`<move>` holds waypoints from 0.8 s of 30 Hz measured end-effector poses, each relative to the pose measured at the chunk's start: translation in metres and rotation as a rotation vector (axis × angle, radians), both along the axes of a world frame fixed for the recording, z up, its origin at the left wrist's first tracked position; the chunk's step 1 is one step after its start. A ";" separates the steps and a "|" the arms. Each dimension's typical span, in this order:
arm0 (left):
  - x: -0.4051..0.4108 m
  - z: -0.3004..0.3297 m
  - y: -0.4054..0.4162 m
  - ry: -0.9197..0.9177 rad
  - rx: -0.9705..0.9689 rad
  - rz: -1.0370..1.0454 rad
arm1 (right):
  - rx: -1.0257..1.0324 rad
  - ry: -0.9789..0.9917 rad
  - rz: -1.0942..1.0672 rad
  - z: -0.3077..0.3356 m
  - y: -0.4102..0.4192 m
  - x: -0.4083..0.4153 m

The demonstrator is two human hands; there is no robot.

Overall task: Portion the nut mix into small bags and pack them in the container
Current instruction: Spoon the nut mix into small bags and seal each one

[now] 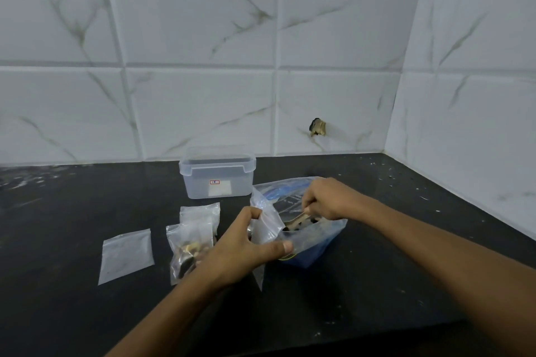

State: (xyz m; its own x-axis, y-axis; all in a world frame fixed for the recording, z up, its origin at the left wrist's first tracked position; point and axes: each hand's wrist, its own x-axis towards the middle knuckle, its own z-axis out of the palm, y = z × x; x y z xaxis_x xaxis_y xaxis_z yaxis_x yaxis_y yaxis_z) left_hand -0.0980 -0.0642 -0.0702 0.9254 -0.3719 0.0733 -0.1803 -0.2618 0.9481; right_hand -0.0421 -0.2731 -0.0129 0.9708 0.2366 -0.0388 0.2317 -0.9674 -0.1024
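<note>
The spoon [295, 222] is mostly buried under the right hand [324, 200], only a blurry bit pokes out below its fingers into the big bag [313, 240]. Left hand [240, 249] covers the filled small bag [188, 249] beside its knuckles, so the contents are just brown mush.

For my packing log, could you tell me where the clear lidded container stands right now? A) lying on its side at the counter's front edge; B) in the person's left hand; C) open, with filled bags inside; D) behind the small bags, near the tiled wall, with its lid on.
D: the container stands upright at the back of the counter by the wall, lid on, beyond the small filled bags, and neither hand touches it.
</note>
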 end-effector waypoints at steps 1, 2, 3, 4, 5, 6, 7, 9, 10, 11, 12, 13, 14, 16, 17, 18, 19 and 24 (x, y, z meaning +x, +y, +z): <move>0.000 -0.002 0.000 0.001 -0.010 0.001 | 0.036 0.041 0.009 -0.003 0.007 0.000; 0.001 -0.004 -0.001 0.005 -0.016 -0.004 | 0.079 0.077 0.007 -0.007 0.014 0.001; 0.001 -0.006 -0.001 0.010 -0.013 -0.009 | 0.129 0.105 -0.003 -0.011 0.019 0.004; 0.002 -0.008 -0.001 0.015 -0.005 -0.010 | 0.187 0.136 -0.032 -0.015 0.021 0.006; 0.003 -0.010 -0.001 0.016 0.001 -0.003 | 0.255 0.171 -0.077 -0.018 0.021 0.007; 0.004 -0.011 -0.001 0.013 0.002 0.008 | 0.327 0.212 -0.131 -0.019 0.021 0.008; 0.004 -0.011 0.000 0.008 0.003 0.018 | 0.398 0.249 -0.185 -0.020 0.019 0.008; 0.004 -0.011 0.000 -0.003 0.010 0.028 | 0.538 0.304 -0.280 -0.018 0.016 0.008; 0.004 -0.011 0.000 -0.009 0.013 0.030 | 0.607 0.330 -0.326 -0.018 0.014 0.008; 0.003 -0.010 0.000 -0.015 0.014 0.033 | 0.667 0.352 -0.367 -0.017 0.013 0.007; 0.003 -0.009 0.000 -0.018 0.015 0.036 | 0.710 0.368 -0.397 -0.016 0.012 0.007; 0.003 -0.008 0.001 -0.017 0.018 0.038 | 0.737 0.376 -0.418 -0.016 0.011 0.007; 0.002 -0.007 0.001 -0.017 0.023 0.038 | 0.752 0.378 -0.435 -0.015 0.009 0.007; 0.002 -0.007 0.001 -0.016 0.024 0.039 | 0.763 0.376 -0.461 -0.012 0.003 0.006; 0.002 -0.007 0.001 -0.020 0.019 0.044 | 0.761 0.374 -0.473 -0.010 0.000 0.005; 0.003 -0.007 0.001 -0.030 0.017 0.056 | 0.759 0.368 -0.487 -0.007 -0.004 0.004; 0.003 -0.007 0.001 -0.043 0.021 0.073 | 0.759 0.360 -0.502 -0.004 -0.008 0.003; 0.001 0.006 0.001 -0.137 0.084 0.147 | 0.772 0.320 -0.519 0.012 -0.024 -0.007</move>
State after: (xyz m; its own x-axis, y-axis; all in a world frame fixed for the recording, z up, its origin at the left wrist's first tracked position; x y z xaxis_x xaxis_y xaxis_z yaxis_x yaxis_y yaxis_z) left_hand -0.0974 -0.0636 -0.0646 0.9537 -0.2435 0.1765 -0.2599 -0.3718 0.8912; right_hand -0.0489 -0.2969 -0.0012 0.9320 -0.1452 -0.3322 -0.3519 -0.5822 -0.7329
